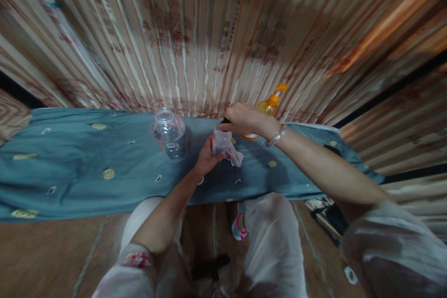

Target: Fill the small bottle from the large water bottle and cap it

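Observation:
In the middle of the cloth-covered table, my left hand (206, 157) is wrapped round a small translucent cup (222, 141) with some pink on its side. My right hand (243, 118) reaches over from the right, fingers closed on a small dark object (226, 122) at the cup's upper edge; its kind is not clear. A crumpled pale tissue or cloth (235, 156) lies just right of the cup. Behind my right hand stands a pump bottle (268, 105) with yellow liquid and an orange pump, partly hidden. Left of my hands is a large clear plastic jar (171, 137).
The narrow table has a teal patterned cloth (132, 172). Pleated curtains (195, 46) hang right behind it, and dark bars (363, 98) run along the right. My knees are at the front edge. A dark item (331, 150) lies at the right end.

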Demonstrator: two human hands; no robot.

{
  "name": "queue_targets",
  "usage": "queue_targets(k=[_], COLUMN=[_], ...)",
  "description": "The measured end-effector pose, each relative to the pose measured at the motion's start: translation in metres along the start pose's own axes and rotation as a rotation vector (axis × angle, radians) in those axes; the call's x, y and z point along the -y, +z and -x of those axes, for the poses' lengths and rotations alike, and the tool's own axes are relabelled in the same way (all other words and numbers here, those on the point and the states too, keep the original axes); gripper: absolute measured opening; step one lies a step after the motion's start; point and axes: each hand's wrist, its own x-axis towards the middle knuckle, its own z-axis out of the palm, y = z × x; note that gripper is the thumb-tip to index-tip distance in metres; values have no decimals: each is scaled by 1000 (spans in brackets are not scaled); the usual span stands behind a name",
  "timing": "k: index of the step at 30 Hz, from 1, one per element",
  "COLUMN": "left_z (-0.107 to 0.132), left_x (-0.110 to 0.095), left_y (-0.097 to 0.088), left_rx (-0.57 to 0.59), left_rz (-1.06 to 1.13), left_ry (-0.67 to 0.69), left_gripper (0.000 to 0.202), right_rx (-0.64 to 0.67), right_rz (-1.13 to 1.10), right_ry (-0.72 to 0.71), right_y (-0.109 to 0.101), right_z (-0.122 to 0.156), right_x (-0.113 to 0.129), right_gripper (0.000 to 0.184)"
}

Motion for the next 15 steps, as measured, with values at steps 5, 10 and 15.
queue_targets(k=[5,10,15], left_z=[-1,0,1], left_x=[0,-3,-4], left_y=[0,0,1], left_rx=[2,7,7], left_rz=[1,13,40], left_ry=[-5,-1,-1], left_gripper=[86,88,86], right_rx=[30,13,37], right_rz=[-25,48,71], right_ry=[-63,-26,-78], right_y=[0,0,0], right_z=[2,3,2], right_x=[1,1,1], right_gripper=[27,35,29])
